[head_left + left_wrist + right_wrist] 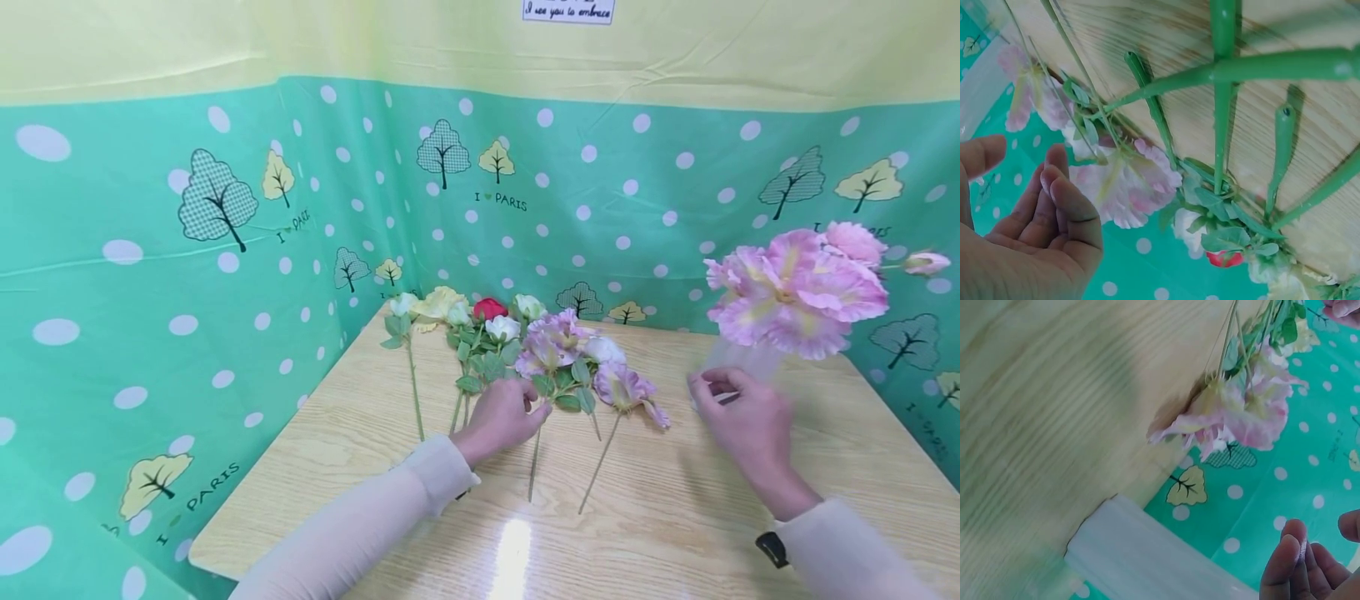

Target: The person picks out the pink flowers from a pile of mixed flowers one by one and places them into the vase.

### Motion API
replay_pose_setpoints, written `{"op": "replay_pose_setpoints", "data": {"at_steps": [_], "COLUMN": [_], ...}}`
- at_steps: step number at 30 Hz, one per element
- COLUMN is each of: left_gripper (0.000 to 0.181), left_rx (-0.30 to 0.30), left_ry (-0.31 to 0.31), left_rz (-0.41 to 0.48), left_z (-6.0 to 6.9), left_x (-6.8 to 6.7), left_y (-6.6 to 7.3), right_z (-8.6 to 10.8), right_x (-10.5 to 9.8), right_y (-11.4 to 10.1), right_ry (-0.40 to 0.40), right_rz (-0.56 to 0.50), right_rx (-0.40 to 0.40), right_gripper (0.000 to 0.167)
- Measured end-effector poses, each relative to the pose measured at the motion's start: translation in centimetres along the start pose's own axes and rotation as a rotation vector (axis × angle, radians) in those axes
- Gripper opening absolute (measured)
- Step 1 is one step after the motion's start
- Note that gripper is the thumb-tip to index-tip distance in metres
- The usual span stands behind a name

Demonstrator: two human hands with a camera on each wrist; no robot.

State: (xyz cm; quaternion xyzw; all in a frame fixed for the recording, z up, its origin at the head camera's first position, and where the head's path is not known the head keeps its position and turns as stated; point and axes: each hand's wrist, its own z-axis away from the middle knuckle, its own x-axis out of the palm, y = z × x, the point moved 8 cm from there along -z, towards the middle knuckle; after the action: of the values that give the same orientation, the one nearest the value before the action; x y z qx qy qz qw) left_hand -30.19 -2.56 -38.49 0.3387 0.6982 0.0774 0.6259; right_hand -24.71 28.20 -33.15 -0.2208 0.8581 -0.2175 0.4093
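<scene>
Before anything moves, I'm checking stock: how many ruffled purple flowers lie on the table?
2. One purple flower lies just beyond the left hand; the second purple flower lies right of it, nearer the vase. Others may be hidden beneath.

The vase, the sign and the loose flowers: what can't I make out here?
Rim of the vase, head view: hidden behind the big pink bloom.
Lower vase, head view: mostly covered by the right hand.
Top of the sign, head view: cut off by the top edge.
A thick green stem, left wrist view: one end cut off by the top edge.
</scene>
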Motion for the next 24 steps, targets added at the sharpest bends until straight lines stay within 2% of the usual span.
{"op": "replay_pose_setpoints", "data": {"at_steps": [6, 13, 24], "left_gripper": [0.035, 0.056, 0.054], "left_rx": [0.002, -0.038, -0.110], "left_ry": [-0.019, -0.075, -0.130], "left_rz": [-0.038, -0.048, -0.107], "left_z": [0.2, 0.3, 0.7], "left_x": [0.8, 2.1, 3.1], "left_y": [0.0, -0.4, -0.8], "right_z": [0.7, 1.3, 2.0], "right_x": [0.9, 1.5, 2.1], "right_y": [-0.7, -1.2, -1.9], "right_ry": [-0.010, 0.008, -0.009], "right_rz": [-0.005, -0.025, -0.008], "right_rx": [-0.034, -0.064, -0.074], "right_gripper": [0.026, 0.021, 0.022]}}
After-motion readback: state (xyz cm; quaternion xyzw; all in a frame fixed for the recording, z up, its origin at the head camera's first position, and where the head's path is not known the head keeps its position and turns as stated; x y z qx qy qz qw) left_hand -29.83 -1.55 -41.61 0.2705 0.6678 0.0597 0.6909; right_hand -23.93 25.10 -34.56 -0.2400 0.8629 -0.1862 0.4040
